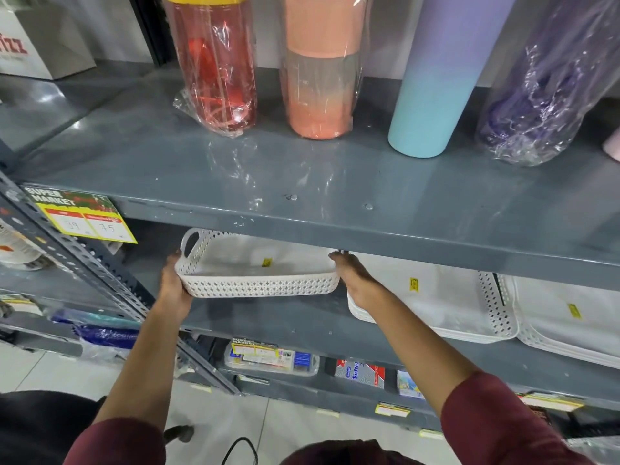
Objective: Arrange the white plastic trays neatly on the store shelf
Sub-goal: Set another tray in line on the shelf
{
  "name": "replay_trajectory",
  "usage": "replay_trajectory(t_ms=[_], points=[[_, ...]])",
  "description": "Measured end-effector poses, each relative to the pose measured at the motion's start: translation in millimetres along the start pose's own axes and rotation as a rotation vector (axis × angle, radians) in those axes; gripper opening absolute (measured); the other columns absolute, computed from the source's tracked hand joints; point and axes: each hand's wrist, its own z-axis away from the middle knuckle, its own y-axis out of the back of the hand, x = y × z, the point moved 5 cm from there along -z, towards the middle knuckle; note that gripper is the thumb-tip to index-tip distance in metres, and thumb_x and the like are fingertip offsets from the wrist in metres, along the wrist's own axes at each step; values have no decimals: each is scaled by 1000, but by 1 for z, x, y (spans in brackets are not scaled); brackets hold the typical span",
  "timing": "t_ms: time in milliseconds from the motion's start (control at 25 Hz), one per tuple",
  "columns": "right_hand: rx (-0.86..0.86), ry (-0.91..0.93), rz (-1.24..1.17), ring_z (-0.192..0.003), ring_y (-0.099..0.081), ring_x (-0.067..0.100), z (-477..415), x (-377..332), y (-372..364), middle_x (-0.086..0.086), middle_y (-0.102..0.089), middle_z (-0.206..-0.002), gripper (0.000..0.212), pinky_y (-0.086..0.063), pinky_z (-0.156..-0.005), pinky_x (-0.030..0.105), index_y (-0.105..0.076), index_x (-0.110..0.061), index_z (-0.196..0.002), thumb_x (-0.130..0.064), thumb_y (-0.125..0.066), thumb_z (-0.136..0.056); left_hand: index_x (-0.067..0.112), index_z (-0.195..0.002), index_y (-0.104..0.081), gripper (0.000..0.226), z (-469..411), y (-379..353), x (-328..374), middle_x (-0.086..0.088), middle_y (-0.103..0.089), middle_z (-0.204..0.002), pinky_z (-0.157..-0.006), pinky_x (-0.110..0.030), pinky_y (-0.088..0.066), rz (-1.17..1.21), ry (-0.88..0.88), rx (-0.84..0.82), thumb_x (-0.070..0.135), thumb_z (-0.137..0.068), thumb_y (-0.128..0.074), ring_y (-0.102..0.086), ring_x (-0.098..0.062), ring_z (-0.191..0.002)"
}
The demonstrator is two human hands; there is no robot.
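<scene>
A white perforated plastic tray (258, 285) with a cut-out handle hangs just above the middle shelf (268, 320), under the upper shelf's front edge. My left hand (172, 285) grips its left end and my right hand (352, 273) grips its right end. To the right, a second white tray (436, 317) lies flat on the same shelf, with a third white tray (570, 333) beside it at the far right. Each tray carries a small yellow sticker inside.
The upper shelf (335, 182) holds wrapped bottles: red (214, 62), peach (322, 68), blue-lilac (436, 78) and purple (543, 88). A price tag (87, 221) hangs at its left. A slotted upright (84, 263) runs diagonally at left. Packaged goods fill the lower shelf.
</scene>
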Motion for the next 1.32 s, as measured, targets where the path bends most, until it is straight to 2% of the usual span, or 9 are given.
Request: replay_trajectory(t_ms=[120, 240, 360, 480, 560, 760, 1120, 1200, 1320], points=[[26, -52, 54, -124, -44, 28, 1, 7, -4, 8, -46, -144, 58, -32, -94, 34, -30, -23, -147, -34, -47, -93, 19, -83, -63, 31, -6, 9, -8, 2, -75, -60, -73, -38, -51, -1, 15, 59, 35, -101, -43, -63, -21, -76], [39, 8, 59, -122, -42, 28, 10, 7, -13, 0, -42, -141, 79, -34, -99, 37, -2, -36, -153, -30, -50, -91, 14, -94, -70, 24, -14, 20, -16, -6, -73, -88, -74, -37, -53, -50, 16, 125, 27, -99, -51, -65, -23, -78], [12, -5, 129, -151, -17, 21, 20, 17, -23, -3, -4, -166, 91, -23, -115, 36, 11, -21, -156, -31, -53, -92, 15, -113, -73, 30, -30, 34, -28, -8, -71, -103, -82, -41, -53, -170, 6, 189, 25, -92, -54, -65, -28, -91], [-17, -13, 197, -153, -6, 19, 27, 20, -24, -1, 11, -166, 91, -18, -119, 33, 17, -12, -154, -33, -49, -95, 16, -110, -73, 27, -52, 43, -40, -7, -72, -115, -97, -43, -54, -214, 5, 221, 27, -90, -58, -66, -30, -108], [-22, -8, 194, -153, -9, 20, 35, 16, -17, 1, 4, -167, 88, -19, -118, 33, 11, -12, -156, -35, -49, -96, 13, -108, -66, 18, -31, 30, -33, -4, -64, -125, -89, -28, -51, -217, -60, 266, 18, -96, -53, -61, -25, -111], [39, 40, 238, -139, -39, 28, 54, 8, 4, 11, -36, -155, 63, -36, -99, 33, -35, -7, -145, -40, -50, -93, -5, -128, -55, 32, -5, 9, -21, -21, -61, -131, -97, -35, -46, -369, -231, 343, 8, -100, -46, -58, -29, -112], [-24, 9, 283, -137, -42, 28, 72, 33, -10, 13, -37, -153, 73, -36, -94, 30, -20, -8, -153, -37, -52, -94, 6, -133, -55, 36, -14, -3, -8, -25, -59, -135, -107, -46, -47, -671, -270, 234, 14, -101, -44, -57, -41, -123], [-36, 6, 272, -132, -46, 27, 72, 35, -5, 12, -46, -144, 67, -38, -93, 32, -33, -9, -147, -39, -54, -92, 3, -131, -54, 36, -16, -3, -6, -28, -59, -134, -106, -51, -47, -783, -307, 269, 18, -99, -45, -56, -44, -123], [82, 141, 142, -99, -63, 23, 74, 35, 29, 15, -67, -116, 45, -50, -88, 36, -60, -1, -118, -35, -61, -88, -2, -137, -47, 44, 18, -28, 3, -27, -50, -144, -115, -48, -38, -917, -687, 399, 17, -97, -48, -42, -40, -139]])
